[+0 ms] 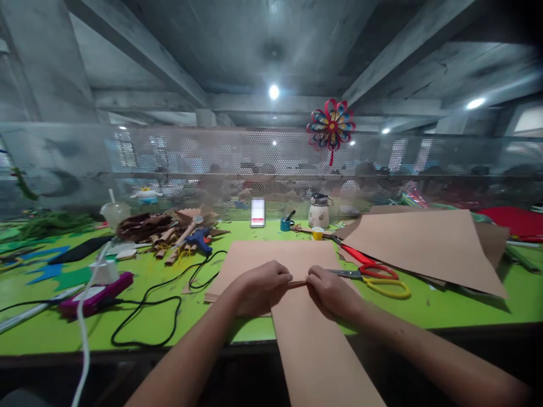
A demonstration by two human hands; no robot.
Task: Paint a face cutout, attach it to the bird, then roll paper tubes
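A long strip of brown kraft paper (316, 350) runs from between my hands over the table's front edge toward me. Its far end is folded into a narrow band. My left hand (267, 282) pinches that fold at its left side, fingers curled. At the right end of the fold my right hand (333, 288) grips it the same way. Under both hands lies a stack of brown paper sheets (254, 254). Scissors with red and yellow handles (384, 280) rest just right of my right hand, their blades partly beside it.
Large brown sheets (424, 243) lie to the right. On the left are a purple power strip (97, 294), black cable, a blue glue gun (201, 242) and rolled paper pieces (172, 249). A phone (257, 212) and a patterned jug (319, 212) stand at the back by a perforated screen.
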